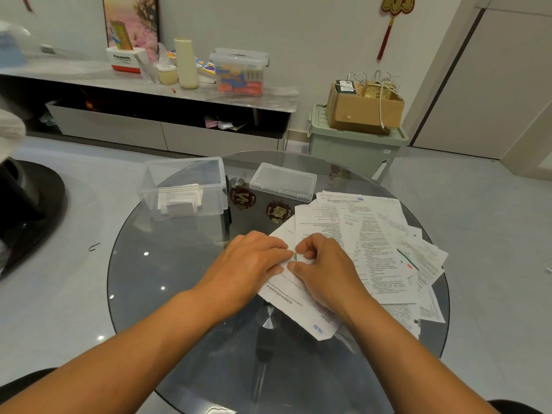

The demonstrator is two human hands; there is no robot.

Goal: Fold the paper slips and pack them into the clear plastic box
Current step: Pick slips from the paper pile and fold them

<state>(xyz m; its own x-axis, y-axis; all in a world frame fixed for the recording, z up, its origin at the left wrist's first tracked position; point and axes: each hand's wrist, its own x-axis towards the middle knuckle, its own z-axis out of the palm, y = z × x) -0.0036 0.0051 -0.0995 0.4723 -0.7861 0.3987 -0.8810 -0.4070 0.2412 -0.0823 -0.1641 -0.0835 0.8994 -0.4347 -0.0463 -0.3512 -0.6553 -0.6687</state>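
I am folding a slip (298,303): my left hand (251,261) presses it flat and my right hand (322,264) pinches its edge. Next I should crease it, then reach to the box (149,201) beyond my left hand.

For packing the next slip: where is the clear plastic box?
In the head view, the clear plastic box stands open at the glass table's far left, left of its lid.

White paper slips (367,246), black print; smoky-grey glass table (179,264).

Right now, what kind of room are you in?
Probably a living room at home: a low cabinet along the wall, a red knot ornament hanging, and a round glass table.
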